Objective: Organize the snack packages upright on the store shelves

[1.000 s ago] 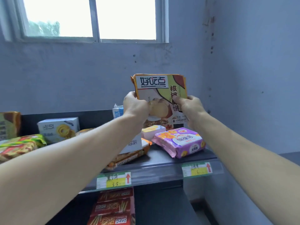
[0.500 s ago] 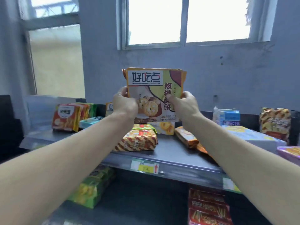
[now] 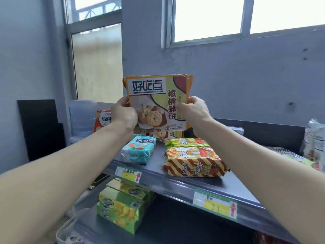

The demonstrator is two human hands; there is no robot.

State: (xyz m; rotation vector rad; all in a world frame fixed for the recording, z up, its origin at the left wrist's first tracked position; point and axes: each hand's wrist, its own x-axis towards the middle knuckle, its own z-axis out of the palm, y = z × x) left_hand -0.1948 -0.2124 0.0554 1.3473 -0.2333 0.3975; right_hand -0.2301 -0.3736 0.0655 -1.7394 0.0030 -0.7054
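I hold an orange and white walnut cookie package (image 3: 156, 95) upright in the air above the back of the top shelf (image 3: 158, 171). My left hand (image 3: 124, 115) grips its left edge and my right hand (image 3: 192, 111) grips its right edge. Directly below it a matching cookie package (image 3: 163, 135) stands at the back of the shelf, mostly hidden. A teal biscuit pack (image 3: 139, 149) and a red and yellow striped pack (image 3: 193, 163) lie flat on the shelf in front. A green and yellow pack (image 3: 188, 142) lies flat behind the striped one.
An orange and white package (image 3: 102, 120) stands upright at the shelf's left end, beside stacked clear tubs (image 3: 80, 117). More packs (image 3: 314, 143) are at the far right. Green boxes (image 3: 121, 206) sit on the lower shelf. A white basket rim (image 3: 70, 226) shows at bottom left. The grey wall rises behind.
My view and both hands have swung left along the shelf with the cookie package still held upright. The purple pack at the right end has left the view; the teal and striped packs now lie below.
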